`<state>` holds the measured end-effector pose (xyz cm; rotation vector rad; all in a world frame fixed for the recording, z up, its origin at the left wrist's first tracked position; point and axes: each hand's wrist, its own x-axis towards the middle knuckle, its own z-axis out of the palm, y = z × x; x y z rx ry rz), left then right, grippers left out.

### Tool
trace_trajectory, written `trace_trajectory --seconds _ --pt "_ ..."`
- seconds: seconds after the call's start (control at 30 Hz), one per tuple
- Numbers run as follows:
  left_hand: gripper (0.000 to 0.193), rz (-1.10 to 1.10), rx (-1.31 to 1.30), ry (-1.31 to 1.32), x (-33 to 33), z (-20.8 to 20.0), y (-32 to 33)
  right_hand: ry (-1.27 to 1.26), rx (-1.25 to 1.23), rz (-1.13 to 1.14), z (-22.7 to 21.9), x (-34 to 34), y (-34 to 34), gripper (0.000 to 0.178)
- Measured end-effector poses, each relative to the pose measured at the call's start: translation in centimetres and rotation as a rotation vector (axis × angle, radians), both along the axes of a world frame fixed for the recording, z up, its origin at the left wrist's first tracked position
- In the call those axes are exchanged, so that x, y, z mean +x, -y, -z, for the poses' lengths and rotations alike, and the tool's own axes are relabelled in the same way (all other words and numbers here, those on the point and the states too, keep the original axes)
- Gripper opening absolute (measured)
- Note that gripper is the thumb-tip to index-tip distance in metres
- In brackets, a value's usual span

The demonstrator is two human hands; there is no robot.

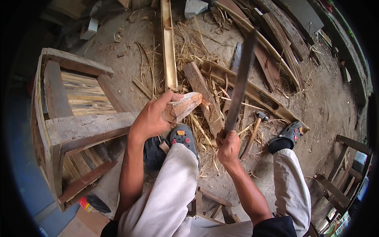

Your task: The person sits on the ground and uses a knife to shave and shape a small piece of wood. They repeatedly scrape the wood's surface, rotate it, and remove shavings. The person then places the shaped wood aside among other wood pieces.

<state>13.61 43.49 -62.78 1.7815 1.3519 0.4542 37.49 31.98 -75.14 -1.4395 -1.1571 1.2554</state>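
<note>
My left hand (152, 114) is wrapped round a short, rough piece of wood (182, 107), whose reddish chipped end points right. My right hand (228, 148) grips the handle of a machete (241, 75); its long dark blade stands up and away from me, apart from the wood. Below the wood piece, a flat wooden plank (203, 98) lies on the ground among shavings. A hammer (254, 132) with a wooden handle rests just right of my right hand. The machete's handle is mostly hidden in my fist.
A wooden frame with bamboo slats (89, 96) stands at the left. Split bamboo lengths (169, 51) and shavings cover the ground ahead. A saw blade (237, 57) lies behind the machete. Boards (282, 43) are piled at the far right, and a stone (195, 8) sits at the back.
</note>
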Motion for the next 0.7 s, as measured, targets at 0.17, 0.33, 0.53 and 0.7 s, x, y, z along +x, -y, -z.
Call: trace_trajectory --seconds 0.17,0.33,0.53,0.7 --pt "0.046 0.016 -0.001 -0.015 0.1 -0.2 -0.5 0.373 -0.283 -0.188 1.6 -1.4 0.6 0.069" --pt "0.046 -0.002 -0.022 -0.024 0.3 0.0 0.6 0.251 -0.484 -0.131 1.1 -0.8 0.5 0.073" --pt "0.049 -0.045 -0.017 0.029 0.0 0.3 0.0 0.156 -0.124 -0.111 1.1 -1.0 1.0 0.066" --pt "0.048 0.019 0.038 -0.017 0.0 0.2 -0.1 0.387 -0.472 -0.184 3.3 -1.8 1.8 0.070"
